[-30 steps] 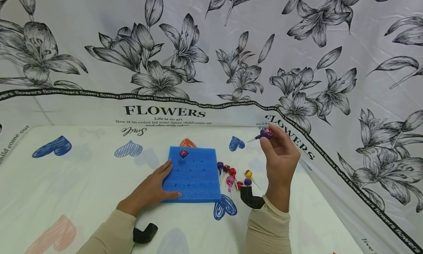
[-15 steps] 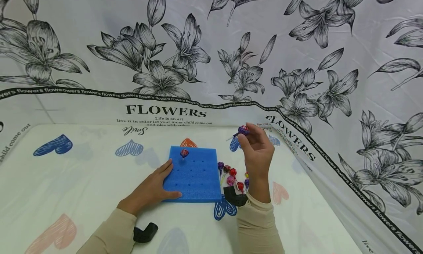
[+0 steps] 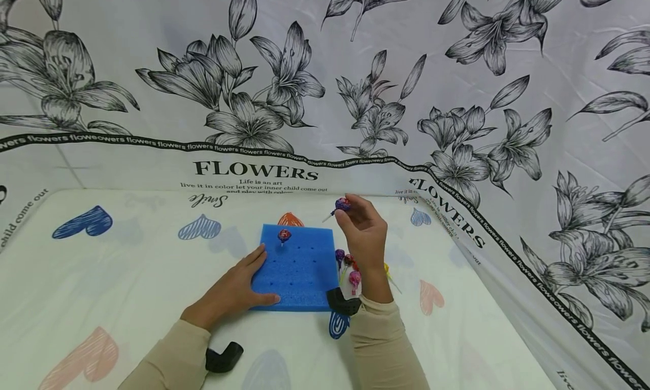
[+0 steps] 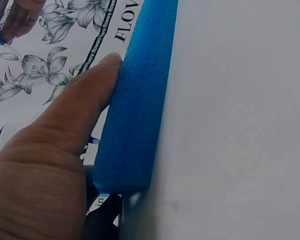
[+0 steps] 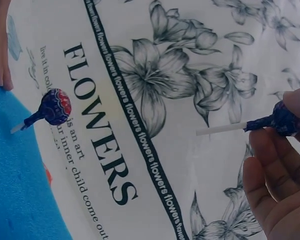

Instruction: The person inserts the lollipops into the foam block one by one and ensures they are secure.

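Note:
A blue foam block (image 3: 299,288) with rows of small holes lies on the table. One lollipop (image 3: 284,235) in a red and purple wrapper stands in a hole near its far left corner. My left hand (image 3: 231,291) rests along the block's left side, fingers straight. In the left wrist view its thumb (image 4: 85,100) lies against the block's edge. Above the block's far right corner, my right hand (image 3: 367,235) pinches another purple and red lollipop (image 5: 287,120) by its wrapped head. The bare white stick points left, toward the block, in the head view.
Several loose lollipops lie right of the block, among them a purple one (image 3: 339,255) and a pink one (image 3: 355,279); the right forearm hides part of the pile. A white tablecloth (image 3: 152,283) with printed hearts covers the table. Behind hangs a flower-printed curtain (image 3: 325,119).
My right hand has moved left with the lollipop, from beyond the loose pile to near the block's far right corner. My left hand and the block have stayed in place.

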A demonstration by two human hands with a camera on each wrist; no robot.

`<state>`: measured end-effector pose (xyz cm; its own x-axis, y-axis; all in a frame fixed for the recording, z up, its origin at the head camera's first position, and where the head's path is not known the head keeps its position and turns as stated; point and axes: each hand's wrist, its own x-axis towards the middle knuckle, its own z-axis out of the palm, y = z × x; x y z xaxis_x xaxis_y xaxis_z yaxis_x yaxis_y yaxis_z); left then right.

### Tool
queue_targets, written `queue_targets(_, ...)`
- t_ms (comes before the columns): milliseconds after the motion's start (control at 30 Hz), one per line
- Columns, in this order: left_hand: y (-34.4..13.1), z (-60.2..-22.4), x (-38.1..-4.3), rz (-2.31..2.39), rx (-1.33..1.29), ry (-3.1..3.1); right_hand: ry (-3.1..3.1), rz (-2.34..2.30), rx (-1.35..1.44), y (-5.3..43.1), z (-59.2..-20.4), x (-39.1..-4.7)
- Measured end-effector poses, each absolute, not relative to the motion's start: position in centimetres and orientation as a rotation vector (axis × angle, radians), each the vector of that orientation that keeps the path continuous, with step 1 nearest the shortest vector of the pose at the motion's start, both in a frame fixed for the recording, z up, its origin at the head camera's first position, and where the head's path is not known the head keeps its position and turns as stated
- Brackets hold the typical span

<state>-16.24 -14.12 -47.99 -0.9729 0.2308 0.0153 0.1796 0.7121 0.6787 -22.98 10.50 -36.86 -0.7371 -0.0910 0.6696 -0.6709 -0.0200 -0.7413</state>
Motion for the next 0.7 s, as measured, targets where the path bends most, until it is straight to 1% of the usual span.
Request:
queue_targets(267, -14.2, -48.0, -16.2, 1.117, 0.348, 2.847, -1.993, 1.738, 0.801, 9.1, -36.8, -22.3)
queue_targets(433, -14.1, -48.0, -16.2, 1.108, 0.339, 2.844, -2.101, 1.724, 0.767, 8.4, -38.1, -22.7)
queue_targets(633, -14.1, -47.8, -16.1, 1.094, 0.346, 2.847, -2.194, 1.710, 0.697, 8.2, -42.2, -24.8)
queue_targets(700, -14.1, -47.8, -16.2, 1.093, 0.347, 2.848, -2.246, 1.691, 0.665, 8.1, -43.0, -25.2)
